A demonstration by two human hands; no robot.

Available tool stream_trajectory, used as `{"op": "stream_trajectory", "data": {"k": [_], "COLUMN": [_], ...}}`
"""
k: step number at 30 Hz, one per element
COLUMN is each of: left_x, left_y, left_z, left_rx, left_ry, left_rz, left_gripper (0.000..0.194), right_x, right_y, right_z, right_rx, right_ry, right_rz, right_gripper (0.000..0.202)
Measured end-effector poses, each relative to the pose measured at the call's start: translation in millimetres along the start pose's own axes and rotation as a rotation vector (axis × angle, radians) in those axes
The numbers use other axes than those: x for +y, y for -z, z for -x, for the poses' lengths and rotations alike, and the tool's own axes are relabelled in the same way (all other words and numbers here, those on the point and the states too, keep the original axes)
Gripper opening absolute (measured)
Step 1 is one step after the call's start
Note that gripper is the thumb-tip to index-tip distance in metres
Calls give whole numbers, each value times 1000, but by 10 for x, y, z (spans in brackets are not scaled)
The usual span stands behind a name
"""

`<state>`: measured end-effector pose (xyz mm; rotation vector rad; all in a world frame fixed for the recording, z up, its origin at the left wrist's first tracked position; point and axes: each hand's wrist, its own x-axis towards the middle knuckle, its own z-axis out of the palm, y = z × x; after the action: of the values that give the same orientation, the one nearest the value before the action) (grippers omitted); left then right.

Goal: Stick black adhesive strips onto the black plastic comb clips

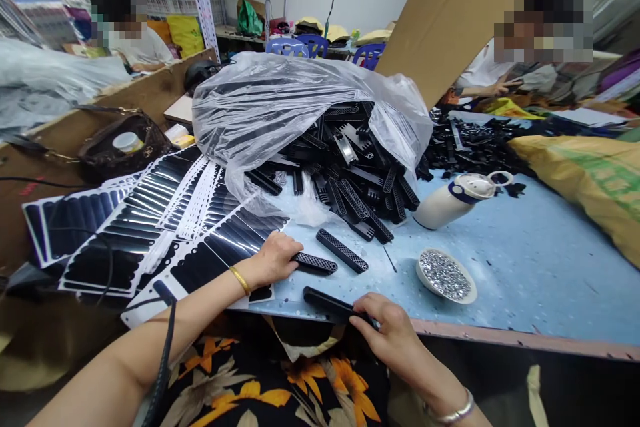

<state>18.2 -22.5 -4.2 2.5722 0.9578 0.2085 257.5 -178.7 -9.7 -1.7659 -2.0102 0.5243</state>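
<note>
My left hand (277, 257), a gold bangle on its wrist, is closed round one end of a long black plastic piece with a honeycomb face (320, 264). That piece lies low over the blue table. At the table's front edge my right hand (384, 324) grips a smooth-sided long black piece (327, 303) between thumb and fingers, its far end pointing left. Between the hands and the pile, a loose honeycomb-faced black piece (343, 250) rests on the table. Many similar pieces (355, 173) spill from a clear plastic bag (280, 100).
Sheets of black strips (135, 220) spread at the left, by a brown bag (125, 143). On the right are a bowl of small shiny metal parts (447, 275), a tilted white bottle (450, 203) and a yellow sack (585, 180). Two people sit beyond, near a cardboard sheet (450, 33).
</note>
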Motion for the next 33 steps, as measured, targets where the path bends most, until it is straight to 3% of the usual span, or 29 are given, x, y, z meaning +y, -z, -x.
{"op": "stream_trajectory", "data": {"k": [4,7,12,16,19,23,25,29,33], "left_x": [59,133,89,-44,-145,-234,-226,-140,-76], "left_y": [80,101,-10,-47,-18,19,30,67,117], "left_z": [158,311,339,316,359,376,331,237,271], "left_rx": [97,40,4,41,48,5,-38,-64,25], "left_ry": [-53,-126,-91,-97,-97,-29,-7,-27,-18], "left_rz": [44,43,53,153,168,64,9,39,111], "left_gripper": [29,32,30,39,43,28,19,21,23], "right_x": [-30,-67,-57,100,167,120,74,-14,-5], "right_y": [-25,-105,-160,-55,-36,-201,-336,-548,-479], "right_z": [-82,-192,-301,-129,97,212,123,-186,-307], "right_rx": [4,22,167,290,247,229,279,373,375], "right_ry": [-18,2,-64,-300,-346,-263,-182,-40,20], "right_rz": [-78,-127,-227,-321,-320,-212,-136,-39,26], "right_gripper": [23,28,30,32,36,33,26,24,22]}}
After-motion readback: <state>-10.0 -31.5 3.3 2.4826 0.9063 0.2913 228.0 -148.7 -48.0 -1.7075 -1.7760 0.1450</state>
